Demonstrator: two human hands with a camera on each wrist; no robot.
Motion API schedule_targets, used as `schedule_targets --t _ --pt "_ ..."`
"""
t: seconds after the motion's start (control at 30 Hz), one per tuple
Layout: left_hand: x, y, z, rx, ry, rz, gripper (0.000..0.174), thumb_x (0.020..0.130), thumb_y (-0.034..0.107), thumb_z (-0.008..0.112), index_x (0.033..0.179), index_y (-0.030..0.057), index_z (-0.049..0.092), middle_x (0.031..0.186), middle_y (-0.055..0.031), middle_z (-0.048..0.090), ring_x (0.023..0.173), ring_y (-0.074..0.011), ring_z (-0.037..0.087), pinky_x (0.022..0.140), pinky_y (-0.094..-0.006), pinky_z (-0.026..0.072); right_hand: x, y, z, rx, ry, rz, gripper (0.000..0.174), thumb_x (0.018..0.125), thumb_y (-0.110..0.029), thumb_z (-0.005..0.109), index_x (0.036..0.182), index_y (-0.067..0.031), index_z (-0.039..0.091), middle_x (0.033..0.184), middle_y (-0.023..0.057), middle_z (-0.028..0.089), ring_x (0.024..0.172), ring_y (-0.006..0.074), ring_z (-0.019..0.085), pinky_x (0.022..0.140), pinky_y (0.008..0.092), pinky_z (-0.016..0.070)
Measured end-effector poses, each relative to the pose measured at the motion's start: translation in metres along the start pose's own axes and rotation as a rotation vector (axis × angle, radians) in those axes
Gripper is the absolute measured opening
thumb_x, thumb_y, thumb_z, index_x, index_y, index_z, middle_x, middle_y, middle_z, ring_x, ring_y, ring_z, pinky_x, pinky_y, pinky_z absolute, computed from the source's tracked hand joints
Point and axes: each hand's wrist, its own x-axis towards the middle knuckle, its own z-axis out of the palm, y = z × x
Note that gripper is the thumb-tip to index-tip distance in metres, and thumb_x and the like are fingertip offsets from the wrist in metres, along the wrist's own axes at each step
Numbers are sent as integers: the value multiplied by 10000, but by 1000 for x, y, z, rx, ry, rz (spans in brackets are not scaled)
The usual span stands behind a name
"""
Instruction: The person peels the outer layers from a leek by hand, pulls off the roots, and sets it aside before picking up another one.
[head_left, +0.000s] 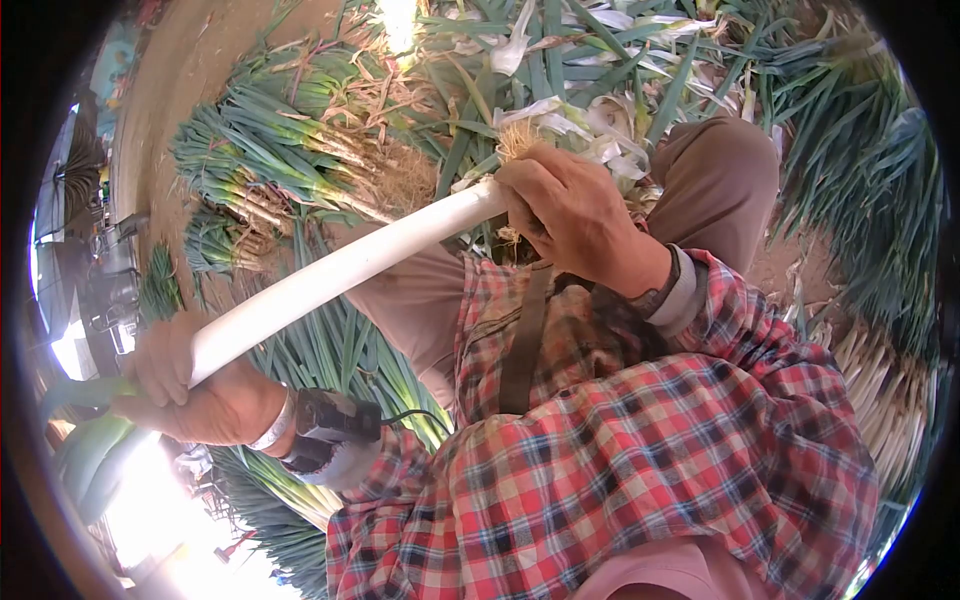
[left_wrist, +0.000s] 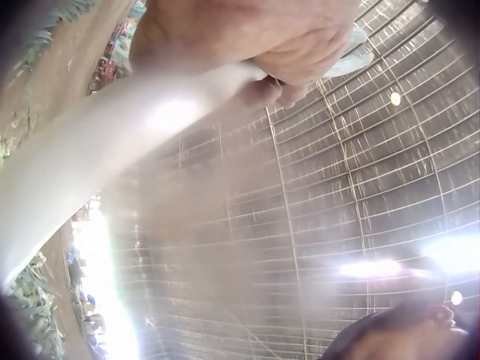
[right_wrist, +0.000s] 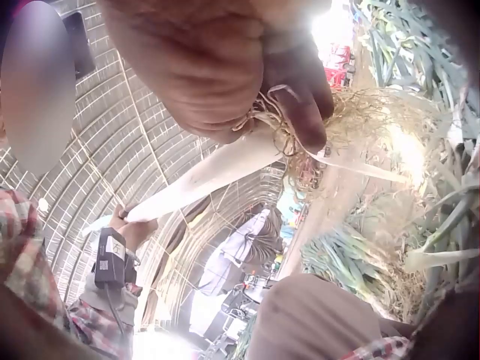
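Note:
A long white leek (head_left: 345, 272) slants across the person's lap in the head view, its green leaves (head_left: 95, 450) at the lower left. The left hand (head_left: 205, 395) grips it where white turns to green. At the root end, the right hand (head_left: 585, 215) holds the stalk with curled fingers. In the right wrist view, stringy roots (right_wrist: 341, 124) stick out around the thumb of the right hand (right_wrist: 217, 67), and the white stalk (right_wrist: 202, 176) runs down to the left hand (right_wrist: 135, 229). The left wrist view shows the left hand (left_wrist: 240, 37) round the pale stalk (left_wrist: 90, 142).
Bundled leeks with roots (head_left: 290, 150) lie on the ground at the upper left. Peeled leaves (head_left: 610, 120) are strewn beyond the knees. More leeks are heaped at the right (head_left: 850, 190) and beside the left leg (head_left: 320, 330). Bright light enters at the lower left.

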Motion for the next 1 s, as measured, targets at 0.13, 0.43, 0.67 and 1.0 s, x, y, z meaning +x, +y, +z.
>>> schedule_targets --t 0.13,0.43,0.67,1.0 --pt "1 3 0 12 51 27 404 955 473 477 787 106 464 508 66 394 439 -62 425 479 -241 393 0 0 6 104 81 18 291 755 -66 695 1012 -55 561 808 102 550 670 285 581 582 378 477" --pt "2 -1 0 7 56 5 423 953 493 466 780 107 464 506 66 401 439 -73 424 472 -240 380 4 -1 0 -8 101 -49 209 762 -111 690 917 -61 559 773 81 520 655 273 569 588 376 471" --pt "-2 -6 7 -14 -19 8 451 941 531 463 772 113 471 507 69 387 442 -82 395 475 -241 363 4 2 7 65 55 101 232 740 -9 668 932 -50 544 817 110 555 661 298 571 575 380 455" --pt "-2 -5 0 -50 -85 -39 371 911 476 524 799 125 492 562 61 408 491 -85 395 519 -255 364 2 -1 -1 151 2 43 233 791 -17 654 1014 -37 593 844 113 589 679 305 591 591 370 484"
